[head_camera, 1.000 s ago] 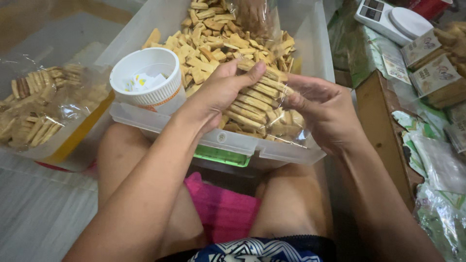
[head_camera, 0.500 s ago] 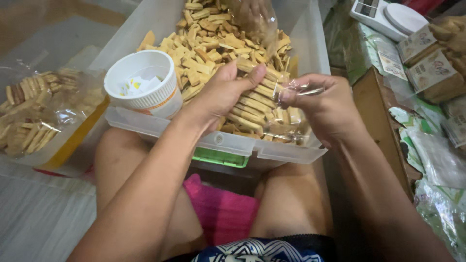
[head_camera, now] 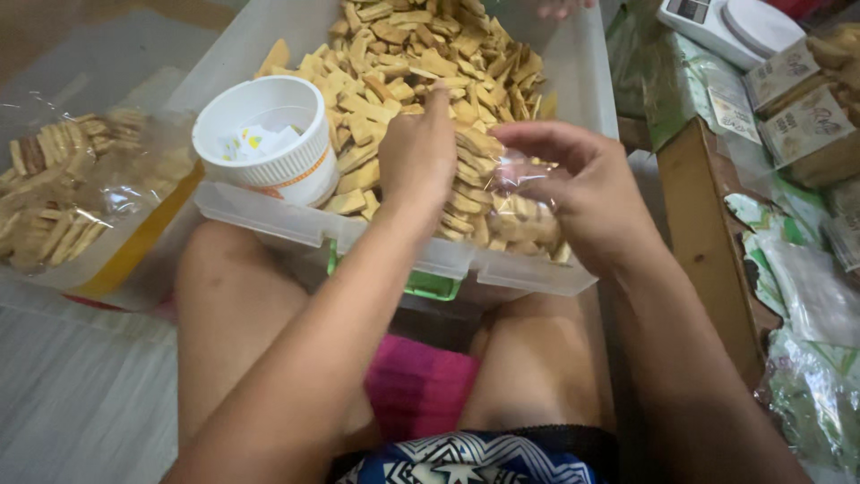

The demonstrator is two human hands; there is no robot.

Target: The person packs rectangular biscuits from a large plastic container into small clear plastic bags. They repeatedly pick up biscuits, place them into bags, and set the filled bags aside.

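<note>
Left hand (head_camera: 417, 157) curled, pressing stacked biscuits (head_camera: 470, 193) into clear bag (head_camera: 528, 211). Bag pinched at the mouth by right hand (head_camera: 582, 193), over clear tub (head_camera: 573, 99) on lap. Likely light, brittle; film slippery — best supported from beneath.

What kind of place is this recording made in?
Probably a small home snack-packing spot on the floor: a clear bin of biscuits, a white kitchen scale, and filled packets stacked nearby.
</note>
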